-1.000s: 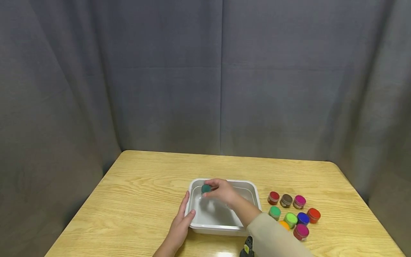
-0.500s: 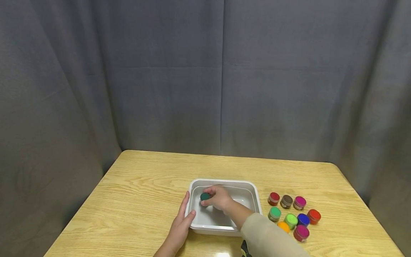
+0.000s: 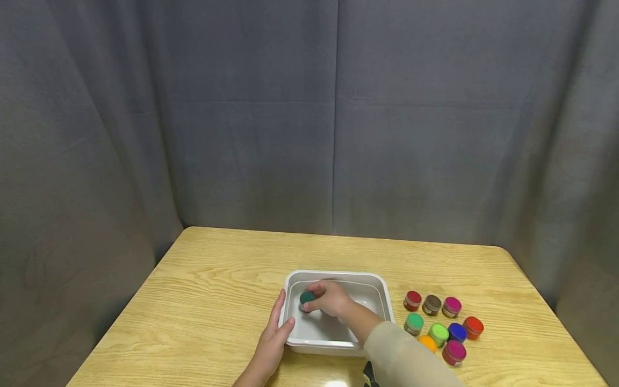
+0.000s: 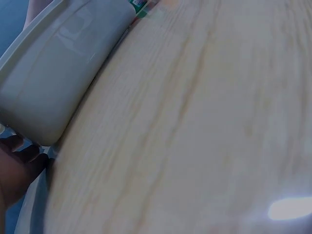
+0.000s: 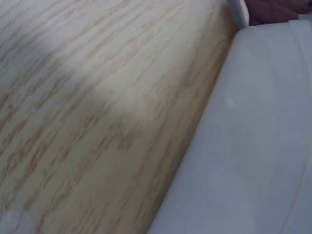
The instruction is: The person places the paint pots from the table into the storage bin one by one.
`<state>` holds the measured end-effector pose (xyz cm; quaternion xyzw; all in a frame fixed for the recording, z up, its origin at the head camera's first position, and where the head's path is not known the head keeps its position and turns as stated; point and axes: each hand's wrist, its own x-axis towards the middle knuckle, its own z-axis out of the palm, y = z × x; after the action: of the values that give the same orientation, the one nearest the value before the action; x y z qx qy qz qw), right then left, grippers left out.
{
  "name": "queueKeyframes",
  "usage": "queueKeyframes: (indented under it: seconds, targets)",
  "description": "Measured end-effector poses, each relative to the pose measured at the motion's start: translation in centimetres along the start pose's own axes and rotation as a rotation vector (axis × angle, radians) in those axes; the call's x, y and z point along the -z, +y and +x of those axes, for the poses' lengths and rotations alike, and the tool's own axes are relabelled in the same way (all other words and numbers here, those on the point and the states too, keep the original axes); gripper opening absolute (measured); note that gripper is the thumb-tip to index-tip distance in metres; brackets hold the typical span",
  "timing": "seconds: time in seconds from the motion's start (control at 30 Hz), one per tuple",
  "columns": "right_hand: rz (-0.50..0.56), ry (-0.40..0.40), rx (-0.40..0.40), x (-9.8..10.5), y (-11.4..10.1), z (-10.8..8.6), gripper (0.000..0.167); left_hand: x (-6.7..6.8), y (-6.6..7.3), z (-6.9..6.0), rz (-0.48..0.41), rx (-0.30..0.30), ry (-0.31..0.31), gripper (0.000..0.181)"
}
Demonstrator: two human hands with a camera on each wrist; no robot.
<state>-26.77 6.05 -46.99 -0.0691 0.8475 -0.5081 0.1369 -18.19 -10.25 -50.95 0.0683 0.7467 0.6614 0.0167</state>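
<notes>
Pinching a small round jar with a dark green top between thumb and fingers, your right grip is reaching down into a shallow rectangular white tub with rounded corners. The jar is sitting inside the tub, near its left wall, top facing up; whether its base is touching the floor you cannot tell, as your fingers are covering part of it. Your left grip is spreading thumb and fingers about the tub's near left corner, touching the rim and outer wall.

The tub is resting on the pale wood-grain worktop. Right of it, nine more small round jars are standing outside: dark red, brown and magenta are forming the back row; green, lime green, blue and bright red are standing nearer you; orange and a second magenta are sitting nearest. Your beige sleeve is partly hiding the orange one.
</notes>
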Motion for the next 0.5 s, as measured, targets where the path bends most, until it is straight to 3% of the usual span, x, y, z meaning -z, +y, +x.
queueKeyframes:
  seconds: [0.27, 0.5]
  targets:
    - [0.043, 0.008, -0.028, 1.9, -0.3, -0.8, 0.045, -0.3, -0.1, -0.1, -0.009, -0.007, 0.028, 0.06]
    - [0.059, 0.038, 0.0, 4.3, -0.8, -2.1, 0.045, -0.3, 0.1, -0.2, 0.024, -0.001, 0.045, 0.061]
